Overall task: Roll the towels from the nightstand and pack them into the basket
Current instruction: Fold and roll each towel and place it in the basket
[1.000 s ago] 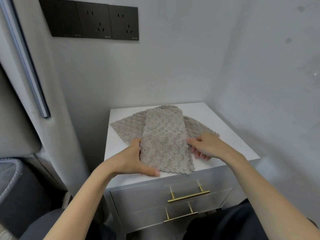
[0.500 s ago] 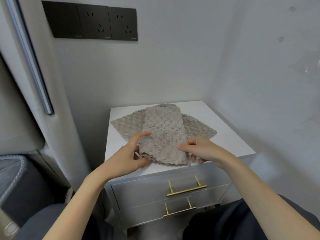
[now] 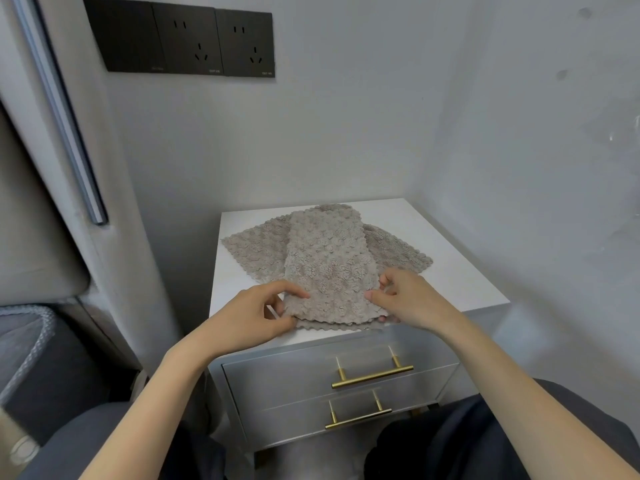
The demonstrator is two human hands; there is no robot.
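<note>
— Where is the towel being worked?

— A beige, fluffy folded towel (image 3: 329, 268) lies as a long strip on the white top of a grey nightstand (image 3: 450, 258), running from 12 o'clock down to 6 o'clock. Its near end is at the front edge.

— And under it?

— A second beige flat towel (image 3: 256, 254) is spread out and turned cornerwise. Its corners stick out from under the strip at 9 and 3 o'clock.

— What are the hands doing?

— The left hand (image 3: 256, 317) is at the strip's 7 o'clock corner, with thumb and forefinger pinching the cloth. The right hand (image 3: 408, 299) is at the 5 o'clock corner. Its thumb lies on top and its curled fingers are underneath, pinching that edge too. Just under the near end between them, a scalloped edge of a lower layer shows.

— Is it rolled?

— No roll shows, and the strip lies flat along its length.

— Anything else?

— Two grey drawer fronts (image 3: 294, 386) with brass bar handles (image 3: 372, 375) sit below the top. A black socket panel (image 3: 183, 39) is on the wall at 11 o'clock. At 8 o'clock the frame edge cuts off a blurred grey thing with a braided rim (image 3: 31, 341), and I cannot tell whether it is the basket.
</note>
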